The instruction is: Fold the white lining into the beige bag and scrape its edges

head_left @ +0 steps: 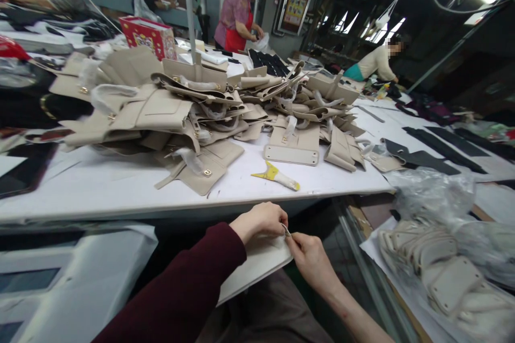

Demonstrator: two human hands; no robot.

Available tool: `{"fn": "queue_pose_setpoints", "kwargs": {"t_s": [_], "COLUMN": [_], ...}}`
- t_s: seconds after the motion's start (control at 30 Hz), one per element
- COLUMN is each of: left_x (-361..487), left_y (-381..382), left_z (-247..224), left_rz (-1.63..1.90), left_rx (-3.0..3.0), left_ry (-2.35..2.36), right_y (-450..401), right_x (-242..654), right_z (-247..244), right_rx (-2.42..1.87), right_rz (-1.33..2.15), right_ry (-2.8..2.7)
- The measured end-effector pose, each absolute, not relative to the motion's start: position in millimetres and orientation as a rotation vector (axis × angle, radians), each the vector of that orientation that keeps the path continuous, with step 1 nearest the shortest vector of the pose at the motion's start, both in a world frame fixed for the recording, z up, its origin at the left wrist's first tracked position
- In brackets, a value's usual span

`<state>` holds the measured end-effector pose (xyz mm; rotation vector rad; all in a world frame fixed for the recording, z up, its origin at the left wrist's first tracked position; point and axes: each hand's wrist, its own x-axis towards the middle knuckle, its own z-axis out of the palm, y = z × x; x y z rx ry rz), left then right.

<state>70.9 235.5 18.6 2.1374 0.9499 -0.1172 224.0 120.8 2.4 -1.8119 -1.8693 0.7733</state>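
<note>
Over my lap, in front of the table edge, lies a cream leather bag panel [257, 265]. My left hand [263, 221], in a maroon sleeve, is closed on its upper edge, fingers curled under. My right hand [309, 257] pinches the same edge just to the right, close to the left fingertips. A thin strip of the edge stands up between the two hands. On the table beyond them lies a yellow and white tool with a forked end [276, 175]. Behind it is a beige bag base panel with metal studs [292, 154].
A heap of beige leather bag parts [161, 110] covers the white table [132, 193]. Oval beige pieces [450, 273] and clear plastic [434, 193] lie at right. Black strips [442, 147] lie on the table's right side. Several people work farther back, one in a red apron [237, 37].
</note>
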Motion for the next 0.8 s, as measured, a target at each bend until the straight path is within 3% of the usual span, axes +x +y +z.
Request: {"fn": "queue_pose_setpoints", "kwargs": {"t_s": [0.63,0.7,0.8], "left_x": [62,62,62], "left_y": [249,249,248], "left_z": [3,2,2], "left_rz": [-0.007,-0.006,-0.005], "left_rx": [1.927,1.913,1.906], "left_ry": [0.824,0.822,0.825], "right_y": [106,106,112], "right_x": [202,202,209], "right_z": [-6,0,4], "right_rx": [-1.98,-1.951,-1.889], "right_rz": [0.234,0.305,0.756], "right_ry": [-2.08,-2.066,-1.745]}}
